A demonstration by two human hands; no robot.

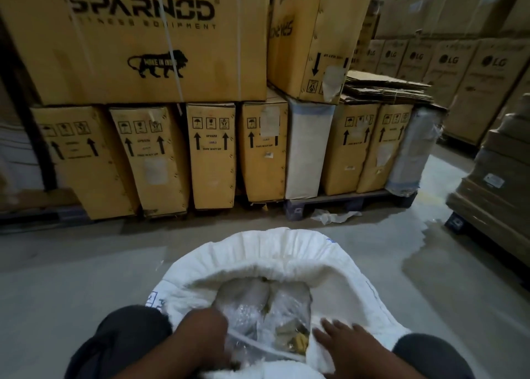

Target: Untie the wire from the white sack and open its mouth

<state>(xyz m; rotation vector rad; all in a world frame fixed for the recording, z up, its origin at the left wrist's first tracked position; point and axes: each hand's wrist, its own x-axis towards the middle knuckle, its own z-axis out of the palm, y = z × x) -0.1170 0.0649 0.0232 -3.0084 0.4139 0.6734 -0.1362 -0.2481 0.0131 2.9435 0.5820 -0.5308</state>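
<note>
The left hand (202,335) and the right hand (344,340) sit at the bottom of the view, between two dark-clothed knees (129,338), both at the near rim of the white sack (286,249). The left hand's fingers are curled under and seem clamped on the near-left rim, though blur hides exactly what they grasp. The right hand lies flat, its fingers (328,324) straight and spread apart, pressing on the near-right rim.

The sack stands on the grey floor (71,278) directly in front of the person, its mouth wide and its rim rolled outward in a thick soft collar. Inside show clear plastic-wrapped contents (275,307). No wire can be made out at the mouth, so the untying looks done and the opening nearly so.

The woven cloth looks light, limp and a little slick. It should fold wherever it is pulled and slump back if released. The rolled rim is the best hold, with one hand on each side, pulling apart and down. The plastic inside looks thin and would likely tear or slide if taken instead.

Beyond the sack stand yellow cartons (212,154), some on a pallet (344,203).
</note>
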